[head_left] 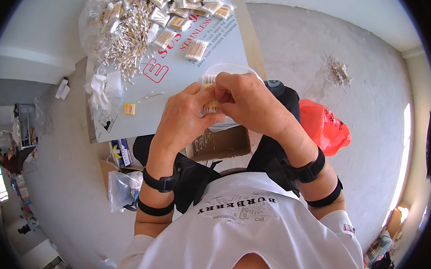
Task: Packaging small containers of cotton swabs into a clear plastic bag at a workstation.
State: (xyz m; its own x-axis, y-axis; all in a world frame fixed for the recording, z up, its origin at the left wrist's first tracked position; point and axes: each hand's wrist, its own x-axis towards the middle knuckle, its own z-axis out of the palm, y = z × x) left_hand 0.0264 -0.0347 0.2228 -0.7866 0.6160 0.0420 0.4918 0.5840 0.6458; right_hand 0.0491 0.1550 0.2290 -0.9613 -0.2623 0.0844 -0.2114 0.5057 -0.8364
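Observation:
Over the table's near edge, my left hand [183,117] and my right hand [246,98] meet around a small pack of cotton swabs [210,106]. Its white tips and a yellow label show between my fingers. My left hand is closed on the pack's left side; the right fingers pinch its upper right part, which they partly hide. Behind them lies a clear, rounded piece of plastic [234,68]. A finished-looking swab pack [196,50] lies just beyond, and a small yellow card [129,109] rests left of my hands, near a few loose swabs [150,96].
Loose cotton swabs [127,42] and several packs [180,23] fill the table's far left on clear plastic. White scraps [103,87] sit at the left edge. Below my hands is an open cardboard box [229,145]. A red bag [324,128] and a swab heap [338,72] are right.

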